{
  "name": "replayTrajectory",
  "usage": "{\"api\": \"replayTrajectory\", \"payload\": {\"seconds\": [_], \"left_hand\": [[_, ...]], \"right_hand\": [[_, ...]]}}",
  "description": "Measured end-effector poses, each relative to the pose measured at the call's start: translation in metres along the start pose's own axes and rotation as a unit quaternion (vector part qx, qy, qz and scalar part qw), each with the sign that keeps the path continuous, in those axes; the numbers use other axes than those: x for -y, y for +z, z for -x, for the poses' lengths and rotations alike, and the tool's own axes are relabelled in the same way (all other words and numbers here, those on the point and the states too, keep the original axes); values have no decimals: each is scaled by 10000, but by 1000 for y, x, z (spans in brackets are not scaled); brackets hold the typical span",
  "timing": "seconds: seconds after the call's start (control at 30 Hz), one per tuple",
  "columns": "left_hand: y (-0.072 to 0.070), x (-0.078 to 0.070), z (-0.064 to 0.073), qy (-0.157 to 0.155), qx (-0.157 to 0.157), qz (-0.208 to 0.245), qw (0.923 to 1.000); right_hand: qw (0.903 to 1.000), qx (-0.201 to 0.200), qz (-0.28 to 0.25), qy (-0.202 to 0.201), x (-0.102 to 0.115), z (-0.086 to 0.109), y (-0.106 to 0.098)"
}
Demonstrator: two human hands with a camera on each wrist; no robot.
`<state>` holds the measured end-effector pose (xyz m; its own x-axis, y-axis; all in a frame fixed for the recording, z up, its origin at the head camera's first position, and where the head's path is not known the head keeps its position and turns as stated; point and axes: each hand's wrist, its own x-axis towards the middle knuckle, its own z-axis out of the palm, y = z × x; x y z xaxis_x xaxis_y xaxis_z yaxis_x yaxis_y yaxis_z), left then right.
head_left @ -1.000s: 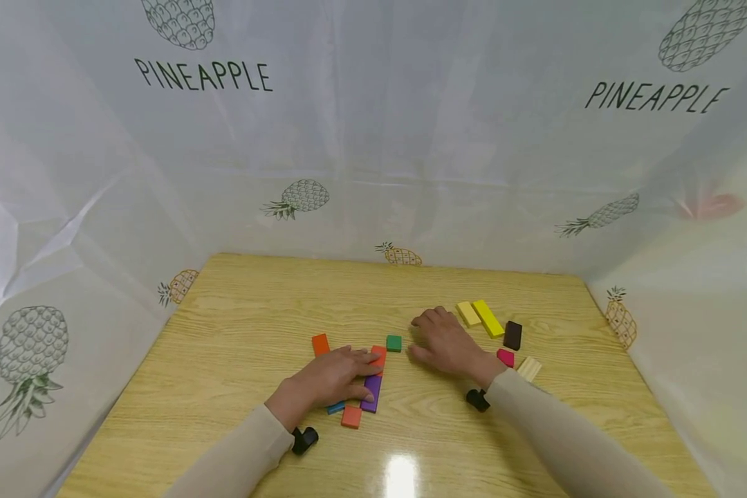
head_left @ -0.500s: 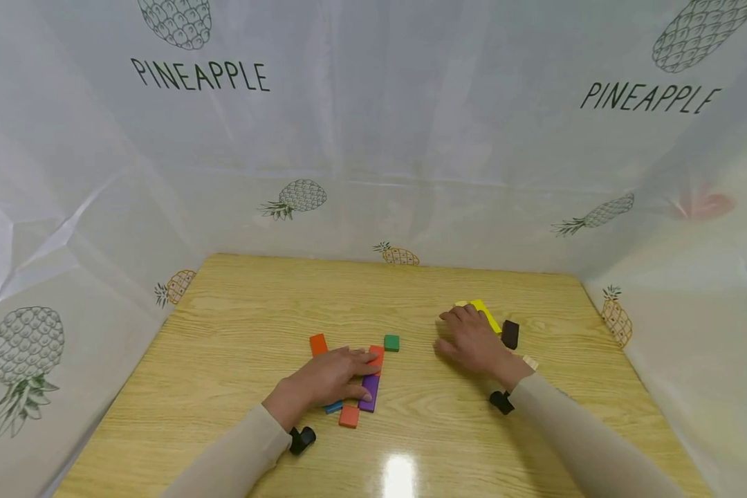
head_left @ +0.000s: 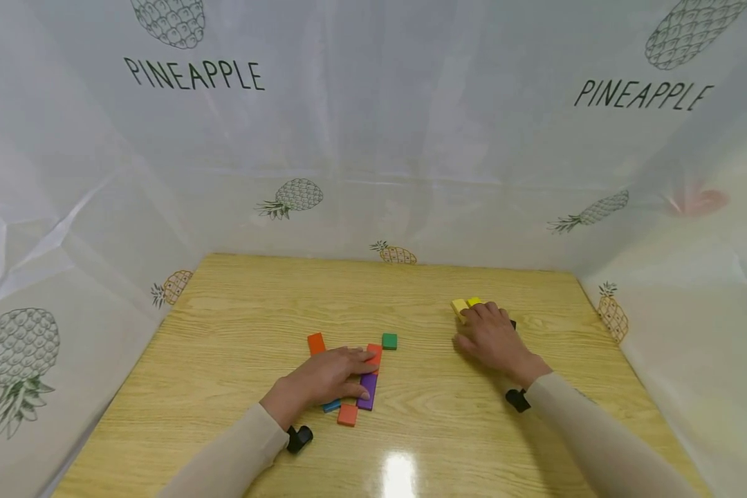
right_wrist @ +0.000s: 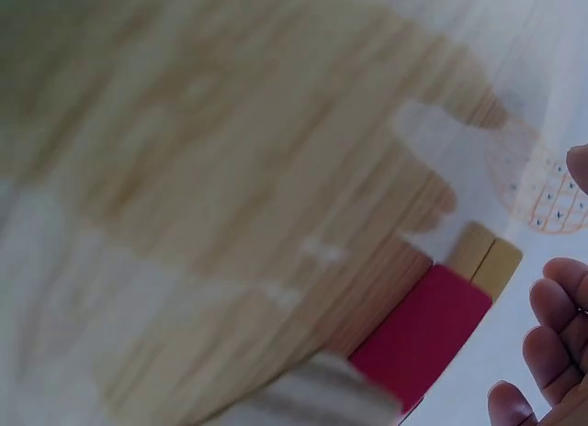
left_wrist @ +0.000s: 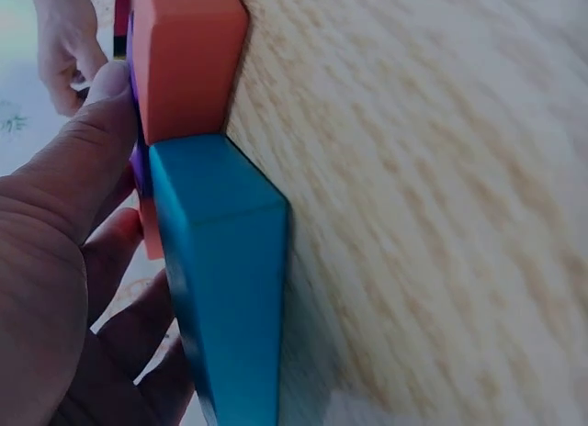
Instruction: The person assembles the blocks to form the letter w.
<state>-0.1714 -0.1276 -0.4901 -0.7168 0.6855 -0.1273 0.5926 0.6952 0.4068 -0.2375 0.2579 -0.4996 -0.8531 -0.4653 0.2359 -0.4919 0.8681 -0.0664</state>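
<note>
Pineapple-print sheeting [head_left: 380, 131] backs surface [head_left: 268, 297] — R hand [head_left: 494, 342], fingers loose, just shifted to yellow block [head_left: 474, 301], now w/in reach — as L hand [head_left: 326, 377], spread, rests on purple block [head_left: 370, 382].

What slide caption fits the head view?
Left hand on red block and purple block; right hand partly covering a bright yellow block.

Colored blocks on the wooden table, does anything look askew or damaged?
No damage shows. The orange rectangular block beyond the left hand looks slightly askew, slanting opposite to the purple rectangular block; the hand hides what lies between.
</note>
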Motion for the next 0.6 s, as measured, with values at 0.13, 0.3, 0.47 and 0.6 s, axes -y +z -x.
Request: {"api": "replayTrajectory", "payload": {"seconds": [0.13,0.3,0.47,0.6], "left_hand": [[1,3,1,59,-11,5,10000],[2,6,3,131,-29,38,9999],[1,6,5,215,-57,93,9997],[1,6,3,250,-29,60,9997]], "right_hand": [[9999,29,-107,116,-4,4,-3],[9999,-44,-10,150,-9,12,-8],[9991,-88,-17,407,-16,25,-13],[9975,-65,-156,691,-23,40,-18]]}}
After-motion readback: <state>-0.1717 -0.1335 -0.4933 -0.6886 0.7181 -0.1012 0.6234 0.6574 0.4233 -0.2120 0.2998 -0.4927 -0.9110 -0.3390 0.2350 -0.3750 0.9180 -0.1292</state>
